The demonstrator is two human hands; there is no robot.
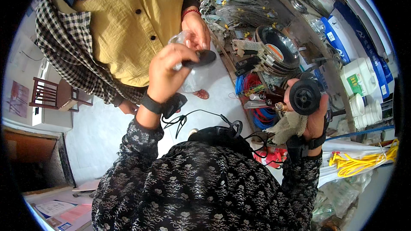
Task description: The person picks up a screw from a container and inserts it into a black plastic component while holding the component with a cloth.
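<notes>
Black cloth with pale flowers covers the wearer's garment (201, 184), filling the lower middle of the frame. A co-worker in a yellow shirt (128, 30) and checked overshirt stands at upper left. Coils of grey cable (233, 6) lie at upper centre, and a dark brown chair (64, 92) stands at left.

The left arm rises from lower left, the forearm nearly upright, its wrist bent toward the centre. The right arm comes up along the right side, forearm almost vertical and palm turned upward. Both wrists wear dark straps.

The hands are both occupied. The left hand (168, 67), left of centre, is partly closed, its fingers curled over and pinching the near end of a flat black disc (204, 60), which is tilted and slightly blurred. The right hand (316, 123), right of centre, is cupped around a black spoked wheel (305, 97), thumb at its right edge and fingers at its left. Just beyond the disc are the co-worker's hand (195, 29) and a piece of clear plastic (198, 81).
</notes>
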